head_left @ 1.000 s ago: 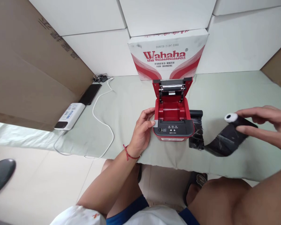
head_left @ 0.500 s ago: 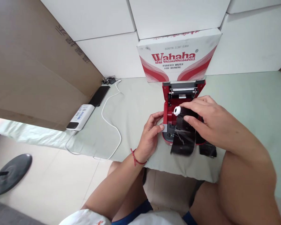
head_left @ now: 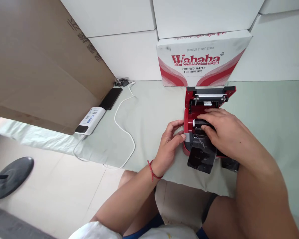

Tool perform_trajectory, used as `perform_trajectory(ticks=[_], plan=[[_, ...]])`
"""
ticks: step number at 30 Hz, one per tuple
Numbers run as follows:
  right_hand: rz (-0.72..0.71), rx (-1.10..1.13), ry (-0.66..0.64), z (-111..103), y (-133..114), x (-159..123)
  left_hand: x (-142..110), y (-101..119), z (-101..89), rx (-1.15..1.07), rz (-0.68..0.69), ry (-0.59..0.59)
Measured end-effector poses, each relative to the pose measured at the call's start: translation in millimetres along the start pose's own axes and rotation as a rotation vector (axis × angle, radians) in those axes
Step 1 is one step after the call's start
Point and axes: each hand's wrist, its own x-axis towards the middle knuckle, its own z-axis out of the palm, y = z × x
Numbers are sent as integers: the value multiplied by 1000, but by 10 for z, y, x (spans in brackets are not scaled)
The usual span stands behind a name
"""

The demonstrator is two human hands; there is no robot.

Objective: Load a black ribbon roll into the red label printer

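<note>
A small red printer [head_left: 189, 116] stands on the pale green table [head_left: 149, 109] with its lid open toward the back. My right hand [head_left: 224, 132] grips a black ribbon roll [head_left: 201, 123] with a white core and holds it inside the printer's open bay. A loose length of black ribbon [head_left: 201, 156] hangs over the printer's front. My left hand [head_left: 170, 144] rests against the printer's left side, thumb and fingers pinched on a small grey tab [head_left: 186, 137] there. A red cord circles that wrist.
A white and red Wahaha carton [head_left: 204, 59] stands just behind the printer, among white boxes. At the left lean a brown cardboard sheet [head_left: 40, 66], a white power bank [head_left: 91, 120], a black phone [head_left: 111, 98] and a white cable [head_left: 126, 132]. A black round base [head_left: 10, 177] sits on the floor.
My right hand has carried the ribbon roll from the right of the table into the printer's bay and lowered it. The left hand has stayed at the printer's left side.
</note>
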Motion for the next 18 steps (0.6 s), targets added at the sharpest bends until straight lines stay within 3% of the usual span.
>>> perform_trajectory(ticks=[9, 11, 13, 16, 18], plan=[[82, 71, -42, 26, 45, 18, -57, -21, -61, 63, 24, -44], [91, 77, -44, 43, 62, 11, -93, -31, -79, 190, 137, -51], [96, 87, -45, 58, 78, 2, -133, -15, -107, 393, 351, -93], [87, 106, -43, 47, 112, -28, -175, 35, -160, 626, 673, -298], [84, 164, -26, -8, 150, -69, -186, 51, -189, 681, 759, -433]])
